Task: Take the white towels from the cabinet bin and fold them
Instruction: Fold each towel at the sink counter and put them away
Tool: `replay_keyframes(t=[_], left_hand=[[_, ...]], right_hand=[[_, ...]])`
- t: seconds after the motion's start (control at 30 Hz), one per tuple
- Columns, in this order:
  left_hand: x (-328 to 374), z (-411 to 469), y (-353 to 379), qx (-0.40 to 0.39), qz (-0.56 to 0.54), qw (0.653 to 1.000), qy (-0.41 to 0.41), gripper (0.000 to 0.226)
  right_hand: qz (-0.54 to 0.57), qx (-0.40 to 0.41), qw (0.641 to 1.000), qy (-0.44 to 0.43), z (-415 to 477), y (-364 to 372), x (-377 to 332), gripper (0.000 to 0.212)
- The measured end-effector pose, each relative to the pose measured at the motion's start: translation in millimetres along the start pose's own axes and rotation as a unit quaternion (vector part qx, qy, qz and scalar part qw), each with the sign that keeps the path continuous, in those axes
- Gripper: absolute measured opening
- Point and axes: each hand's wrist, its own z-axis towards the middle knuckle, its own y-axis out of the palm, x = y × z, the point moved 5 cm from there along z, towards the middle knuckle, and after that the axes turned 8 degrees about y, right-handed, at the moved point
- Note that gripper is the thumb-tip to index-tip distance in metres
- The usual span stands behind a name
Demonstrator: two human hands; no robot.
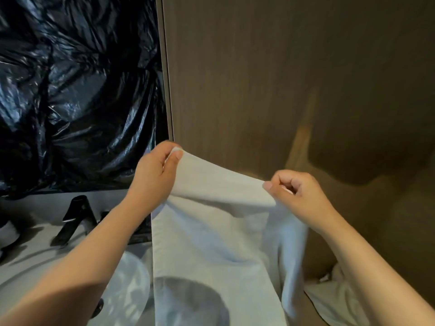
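Two bare forearms reach in from the near edge, one from 7 o'clock and one from 5 o'clock. Between them hangs a white rectangular cloth towel (211, 243), its lower end dropping out of sight at 6 o'clock with a round grey shadow across it. Low at 5 o'clock, under the right forearm, lies more crumpled white towelling (336, 304) against the foot of the wooden wall; I cannot tell what it rests in. At 7 o'clock a round glossy white basin (131, 285) shows just behind the towel's left edge. Further back, at 9 o'clock, an angular black metal tap (78, 215) stands on a pale countertop (30, 252).

Higher up, the left hand (155, 170) pinches the towel's upper left corner between thumb and curled forefinger. The right hand (299, 191), at about 4 o'clock from it and a little lower, has its fingers curled in and its thumb pressed against them, nipping the other end of the top edge. That edge runs in a shallow slope between the two hands, and the cloth below folds over in soft creases.

Behind the hands, a dark brown wood-grain cabinet panel (282, 78) fills everything from 12 to 3 o'clock. From 9 to 11 o'clock, beyond the tap, hangs a crinkled sheet of glossy black plastic (70, 90).
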Motion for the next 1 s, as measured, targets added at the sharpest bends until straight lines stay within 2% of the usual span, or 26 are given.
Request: replay_keyframes(t=[0.17, 0.27, 0.43, 0.53, 0.7, 0.83, 0.9, 1.0], left_hand=[[-7.9, 4.0, -8.2, 0.017, 0.024, 0.998, -0.047, 0.022], [-11.0, -7.1, -5.2, -0.002, 0.021, 0.998, -0.052, 0.018], [-20.5, -22.4, 0.4, -0.031, 0.05, 0.996, -0.066, 0.017], [-18.6, -25.8, -7.6, 0.015, 0.053, 0.994, -0.095, 0.018], [13.4, -42.3, -4.7, 0.05, 0.009, 0.994, -0.093, 0.016], [20.1, -53.9, -4.5, 0.065, -0.076, 0.984, -0.149, 0.015], [18.3, -57.5, -7.0, 0.053, -0.104, 0.98, -0.159, 0.014], [23.5, -61.8, -6.6, -0.015, -0.135, 0.981, -0.139, 0.013]], right_hand=[[0.001, -0.023, 0.996, 0.083, -14.9, -3.7, 31.5, 0.052], [-0.001, 0.015, 0.993, 0.114, -30.2, -11.9, 50.1, 0.064], [0.023, 0.088, 0.993, 0.081, -27.6, -17.6, 30.0, 0.058], [0.014, 0.11, 0.993, 0.032, -21.3, -17.9, 0.5, 0.049], [-0.009, 0.093, 0.995, -0.019, -11.7, -2.8, -36.0, 0.044], [-0.01, 0.081, 0.996, -0.019, -7.0, 4.6, -40.7, 0.043], [-0.012, 0.078, 0.997, -0.018, -6.4, 5.3, -40.8, 0.043], [-0.018, 0.066, 0.998, -0.017, -7.0, 8.4, -43.0, 0.042]])
